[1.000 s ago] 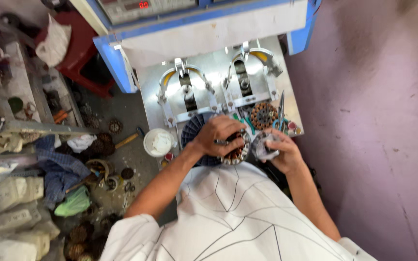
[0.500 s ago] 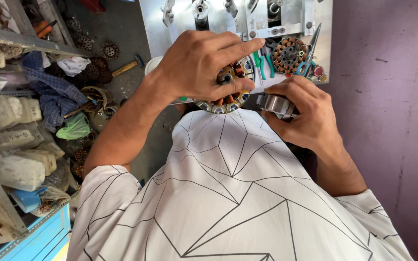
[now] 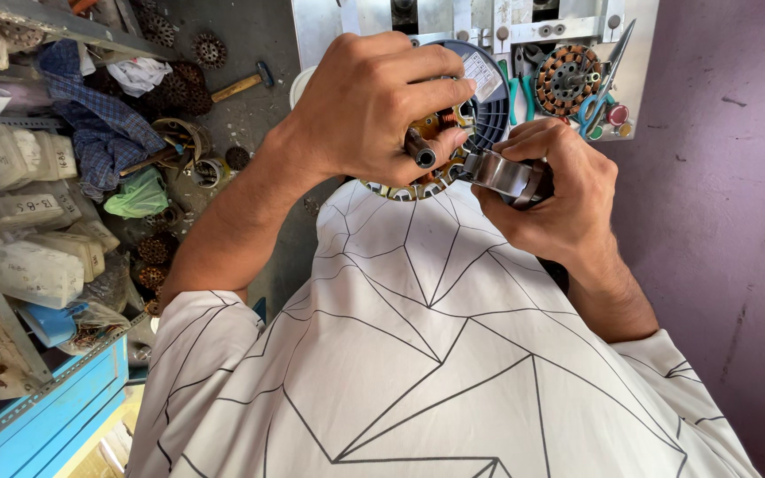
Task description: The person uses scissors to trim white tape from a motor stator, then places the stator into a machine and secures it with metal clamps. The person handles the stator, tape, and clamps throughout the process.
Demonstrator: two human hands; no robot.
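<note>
Left hand (image 3: 369, 106) clamped over a round motor core (image 3: 418, 173) with copper windings, gripped above the white shirt (image 3: 436, 354) and close to the chest, likely to steady it. Right hand (image 3: 551, 190) closed round a shiny metal ring (image 3: 498, 173), pressed against the core's edge. Behind, on the grey machine plate (image 3: 639, 53), a second wound core (image 3: 567, 78) beside blue-handled scissors (image 3: 597, 97).

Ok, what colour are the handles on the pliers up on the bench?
Green, seen in the head view: the pliers lie beside the blue spool.

I note a wooden-handled hammer (image 3: 243, 85) on the floor, a green rag (image 3: 139, 195) near a blue checked cloth (image 3: 104, 133), and blue-handled scissors (image 3: 602, 88) beside a second stator (image 3: 567, 78).
</note>
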